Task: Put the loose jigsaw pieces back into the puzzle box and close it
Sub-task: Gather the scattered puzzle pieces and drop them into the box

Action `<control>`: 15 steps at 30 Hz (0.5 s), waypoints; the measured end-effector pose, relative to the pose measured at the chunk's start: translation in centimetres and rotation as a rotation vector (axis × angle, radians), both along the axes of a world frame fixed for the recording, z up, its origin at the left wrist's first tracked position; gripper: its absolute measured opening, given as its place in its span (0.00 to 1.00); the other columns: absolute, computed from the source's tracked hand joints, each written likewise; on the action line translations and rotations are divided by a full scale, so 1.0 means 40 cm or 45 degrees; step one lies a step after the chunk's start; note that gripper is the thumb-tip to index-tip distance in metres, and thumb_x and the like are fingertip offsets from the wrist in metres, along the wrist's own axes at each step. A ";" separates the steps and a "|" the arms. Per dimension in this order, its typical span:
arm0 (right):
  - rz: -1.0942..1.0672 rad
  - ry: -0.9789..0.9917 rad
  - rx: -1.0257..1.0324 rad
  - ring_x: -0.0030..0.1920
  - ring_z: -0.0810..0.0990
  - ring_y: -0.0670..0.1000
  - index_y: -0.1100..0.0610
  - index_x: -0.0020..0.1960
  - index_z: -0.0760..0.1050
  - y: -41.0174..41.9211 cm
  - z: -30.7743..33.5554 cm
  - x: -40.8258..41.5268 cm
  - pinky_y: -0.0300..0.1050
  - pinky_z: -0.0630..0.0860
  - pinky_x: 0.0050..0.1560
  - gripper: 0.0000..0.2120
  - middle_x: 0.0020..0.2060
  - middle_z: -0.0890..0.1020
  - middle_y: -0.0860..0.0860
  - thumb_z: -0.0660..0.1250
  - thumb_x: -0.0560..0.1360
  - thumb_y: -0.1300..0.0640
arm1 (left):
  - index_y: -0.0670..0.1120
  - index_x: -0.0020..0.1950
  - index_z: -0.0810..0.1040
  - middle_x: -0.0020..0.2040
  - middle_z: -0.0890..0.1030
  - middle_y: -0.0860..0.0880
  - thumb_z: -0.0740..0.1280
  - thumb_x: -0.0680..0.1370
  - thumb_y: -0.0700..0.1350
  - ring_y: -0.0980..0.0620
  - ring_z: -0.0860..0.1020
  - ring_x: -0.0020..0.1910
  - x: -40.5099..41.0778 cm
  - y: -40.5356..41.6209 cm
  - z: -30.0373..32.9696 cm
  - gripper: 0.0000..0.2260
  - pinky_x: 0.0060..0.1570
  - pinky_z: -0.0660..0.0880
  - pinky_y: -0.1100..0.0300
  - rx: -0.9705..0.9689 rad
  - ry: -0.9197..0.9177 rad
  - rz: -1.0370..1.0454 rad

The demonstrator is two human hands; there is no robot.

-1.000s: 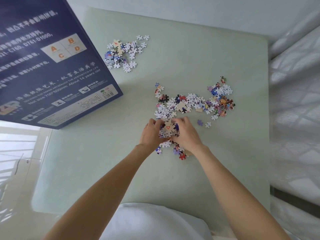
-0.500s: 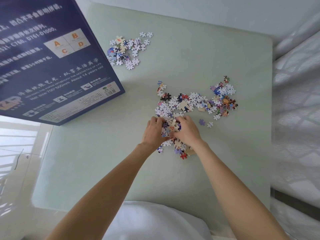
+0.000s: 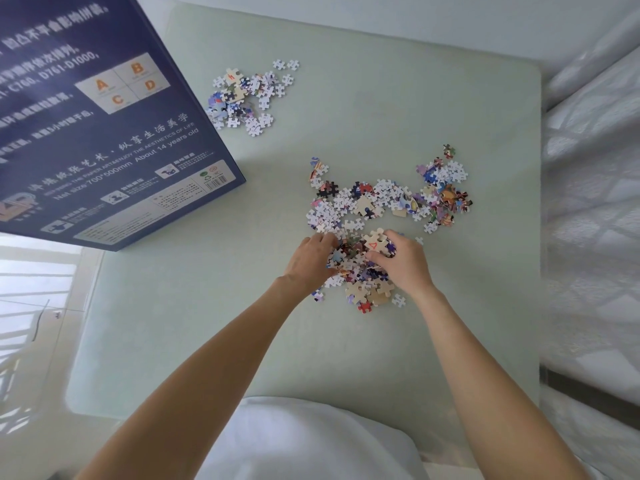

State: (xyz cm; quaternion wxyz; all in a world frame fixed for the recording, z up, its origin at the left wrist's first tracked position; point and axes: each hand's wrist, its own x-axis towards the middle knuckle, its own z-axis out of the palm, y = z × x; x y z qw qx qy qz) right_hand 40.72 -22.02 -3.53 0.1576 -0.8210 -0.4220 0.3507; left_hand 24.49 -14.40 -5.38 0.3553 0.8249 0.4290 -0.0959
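While the puzzle box (image 3: pixel 104 133) stands well apart, my left hand (image 3: pixel 310 259) and right hand (image 3: pixel 403 261) cup jigsaw pieces (image 3: pixel 360 261) between them.

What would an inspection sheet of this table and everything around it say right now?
Surface: pale green table, mostly bare toward the person.
Job's things: blue puzzle box at the left, tilted, printed side showing; main pile of pieces mid-table; small pile of pieces beside the box.
Clutter: nothing seen.
Hands: left hand and right hand cupped together around a heap of pieces, fingers curled into it.
Cables: nothing seen.
Surroundings: white patterned fabric at the right; bright floor at the left; white clothing at the bottom edge.
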 end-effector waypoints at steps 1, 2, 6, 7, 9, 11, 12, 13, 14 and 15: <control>-0.007 0.001 -0.011 0.61 0.73 0.59 0.62 0.67 0.69 -0.003 -0.001 0.003 0.51 0.70 0.60 0.26 0.60 0.77 0.58 0.70 0.73 0.52 | 0.46 0.64 0.68 0.60 0.74 0.46 0.71 0.73 0.46 0.47 0.72 0.59 0.001 0.002 0.000 0.22 0.58 0.68 0.58 -0.024 0.002 0.003; -0.009 0.009 -0.009 0.62 0.73 0.59 0.62 0.67 0.69 -0.006 -0.001 0.004 0.51 0.70 0.61 0.26 0.61 0.77 0.58 0.69 0.74 0.52 | 0.46 0.65 0.69 0.60 0.75 0.46 0.71 0.74 0.46 0.47 0.72 0.59 0.002 0.004 0.001 0.22 0.58 0.68 0.58 -0.052 0.001 0.007; -0.016 0.024 0.030 0.60 0.74 0.57 0.64 0.64 0.72 -0.016 0.000 0.002 0.50 0.71 0.60 0.23 0.58 0.78 0.59 0.68 0.74 0.52 | 0.46 0.65 0.72 0.59 0.75 0.45 0.68 0.76 0.48 0.47 0.74 0.57 -0.002 0.015 0.010 0.19 0.55 0.68 0.59 -0.130 -0.002 0.002; -0.019 0.028 0.033 0.59 0.75 0.57 0.64 0.62 0.73 -0.018 0.003 0.001 0.49 0.71 0.59 0.22 0.57 0.78 0.58 0.68 0.75 0.52 | 0.46 0.63 0.73 0.59 0.75 0.45 0.68 0.76 0.48 0.47 0.74 0.56 -0.005 0.017 0.011 0.17 0.54 0.68 0.60 -0.138 0.001 0.000; -0.025 0.031 0.043 0.58 0.75 0.56 0.64 0.61 0.73 -0.023 0.004 -0.001 0.47 0.71 0.57 0.21 0.55 0.79 0.57 0.67 0.75 0.52 | 0.47 0.60 0.76 0.57 0.76 0.45 0.68 0.75 0.48 0.47 0.75 0.55 -0.013 0.019 0.013 0.14 0.51 0.68 0.60 -0.139 0.000 0.022; -0.037 0.045 0.044 0.58 0.76 0.55 0.63 0.63 0.72 -0.027 0.009 -0.003 0.44 0.70 0.55 0.21 0.56 0.79 0.56 0.66 0.75 0.51 | 0.48 0.58 0.78 0.55 0.79 0.46 0.69 0.75 0.47 0.48 0.77 0.53 -0.022 0.019 0.012 0.12 0.50 0.69 0.61 -0.130 -0.030 0.088; -0.046 0.059 0.057 0.56 0.76 0.54 0.63 0.63 0.72 -0.030 0.013 -0.005 0.41 0.70 0.53 0.20 0.55 0.79 0.55 0.66 0.76 0.51 | 0.49 0.57 0.79 0.53 0.81 0.46 0.70 0.74 0.46 0.48 0.78 0.52 -0.027 0.019 0.014 0.12 0.48 0.70 0.62 -0.128 -0.050 0.133; -0.065 0.104 0.064 0.53 0.78 0.53 0.62 0.62 0.72 -0.031 0.017 -0.008 0.39 0.71 0.51 0.18 0.53 0.79 0.54 0.64 0.77 0.52 | 0.49 0.56 0.79 0.52 0.82 0.46 0.70 0.74 0.46 0.48 0.79 0.50 -0.030 0.019 0.015 0.11 0.47 0.70 0.62 -0.128 -0.065 0.178; -0.114 0.202 0.067 0.51 0.79 0.52 0.61 0.62 0.72 -0.033 0.020 -0.010 0.39 0.72 0.53 0.16 0.53 0.79 0.53 0.63 0.78 0.54 | 0.48 0.56 0.79 0.51 0.82 0.45 0.70 0.74 0.46 0.47 0.79 0.48 -0.034 0.019 0.017 0.11 0.45 0.71 0.63 -0.124 -0.073 0.214; -0.193 0.344 0.056 0.51 0.80 0.51 0.60 0.63 0.71 -0.034 0.024 -0.013 0.42 0.75 0.54 0.15 0.54 0.78 0.53 0.61 0.79 0.56 | 0.48 0.55 0.80 0.50 0.83 0.45 0.70 0.74 0.46 0.47 0.79 0.47 -0.038 0.019 0.017 0.11 0.45 0.72 0.62 -0.121 -0.076 0.240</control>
